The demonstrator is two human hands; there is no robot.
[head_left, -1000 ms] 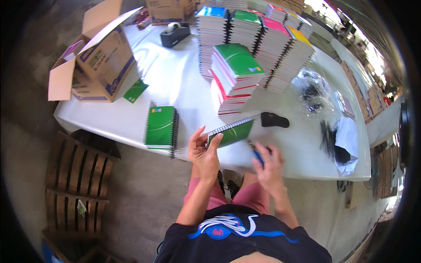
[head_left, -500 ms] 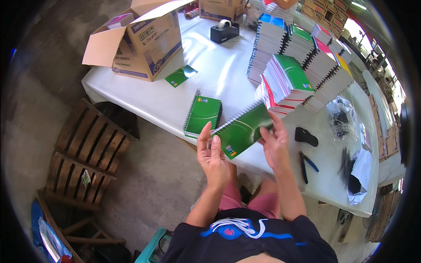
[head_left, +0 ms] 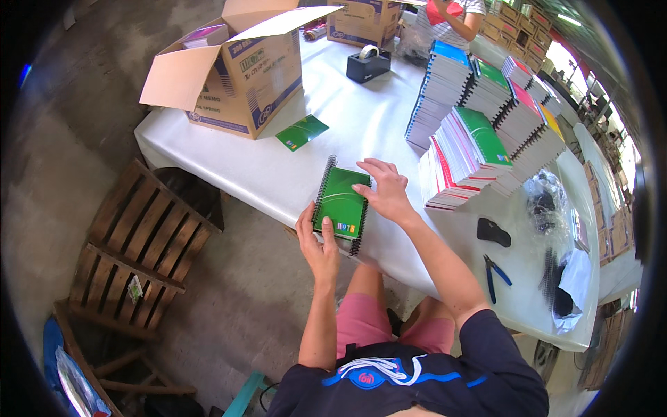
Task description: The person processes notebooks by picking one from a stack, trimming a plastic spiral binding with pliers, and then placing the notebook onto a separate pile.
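A green spiral notebook (head_left: 342, 201) lies on top of another spiral-bound notebook at the near edge of the white table. Wire coils show along both the left and right sides of this small pile. My left hand (head_left: 319, 243) grips the near left corner, thumb on the cover and fingers along the side. At the far right corner, my right hand (head_left: 386, 191) has its thumb on the cover and its fingers bent over the far edge. Farther left on the table lies a loose green cover sheet (head_left: 302, 133).
Stacks of notebooks (head_left: 462, 149) rise at the right. Near them lie blue-handled pliers (head_left: 494, 278), a black object (head_left: 493, 232) and plastic wrapping (head_left: 545, 201). An open carton (head_left: 260, 83) and a tape dispenser (head_left: 368, 64) stand farther back. Another person (head_left: 455, 28) is across the table.
Both hands have brought the tilted green notebook up and left onto the pile, turning it so it lines up with the one beneath. The view has shifted slightly.
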